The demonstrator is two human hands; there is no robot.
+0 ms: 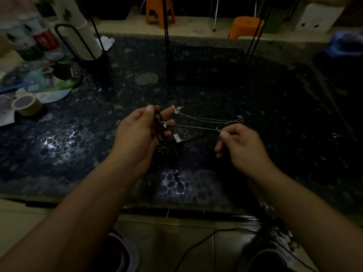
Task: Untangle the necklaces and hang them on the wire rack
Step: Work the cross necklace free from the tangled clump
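1. My left hand (141, 126) holds the knot of necklaces: thumb and fingers are curled round the black cords (160, 124), where a small silver pendant (165, 123) sits.
2. My right hand (240, 143) pinches one thin silver chain (196, 127) at its right end, between thumb and forefinger.
3. The chain runs almost straight between the two hands. I judge I keep it tight like this so I can see where it passes through the knot and draw it free.
4. A second silver chain (210, 119) lies just beyond the first, from the left fingertips to a clasp near the right hand. If it hangs free or rests on the table (294, 114), I cannot tell.
5. The black cords hang down from the left hand toward the near edge of the table, with a metal tube (177, 138) on one.
6. The wire rack (206, 63) stands far, behind the hands, and its top is cut off. No necklace hangs on the part I see.
7. The light is poor. How many cords are in the knot, I cannot count.
8. At the far left stand a tape roll (26, 105) and bottles (37, 42), blurred.
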